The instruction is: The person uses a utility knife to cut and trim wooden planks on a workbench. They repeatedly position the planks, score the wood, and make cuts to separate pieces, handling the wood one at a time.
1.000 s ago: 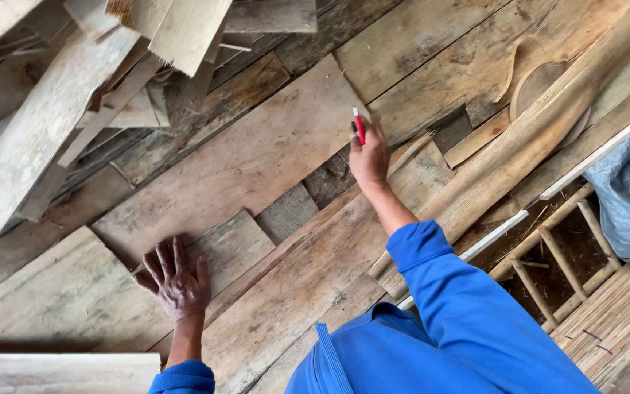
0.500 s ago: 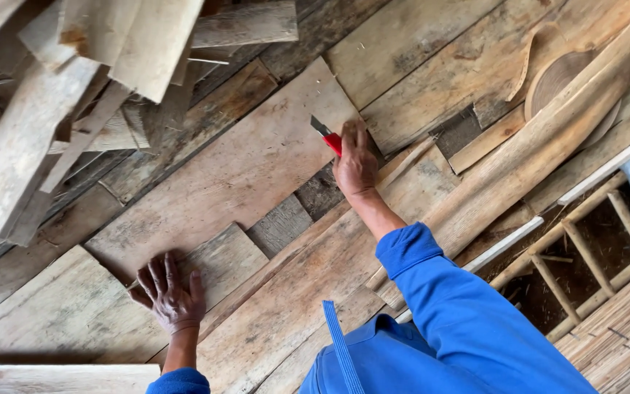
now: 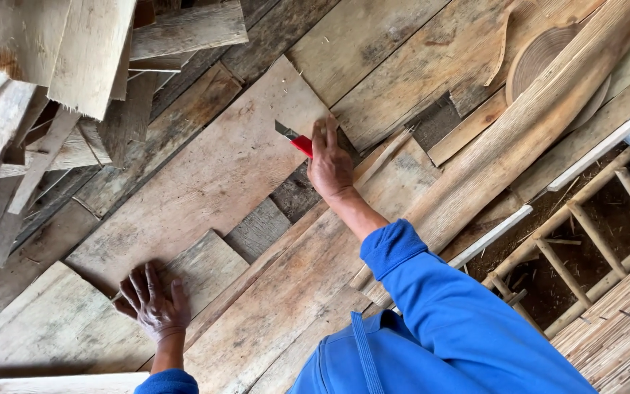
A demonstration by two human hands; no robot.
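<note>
Two hands worked: my right hand (image 3: 329, 164) clamped a red utility knife (image 3: 294, 140) against the plywood sheet (image 3: 205, 182); left hand (image 3: 153, 306) lay flat, fingers spread.

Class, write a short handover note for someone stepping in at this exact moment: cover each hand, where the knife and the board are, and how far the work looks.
Right hand: gripping the red utility knife, blade out, tip on the flat board near its upper edge.
Left hand: empty, spread flat, pressing the board's lower corner.
Board lies on the plank floor; loose offcuts are piled upper left.
Done: no finished cut line is visible.
Left: cutting the board.
</note>
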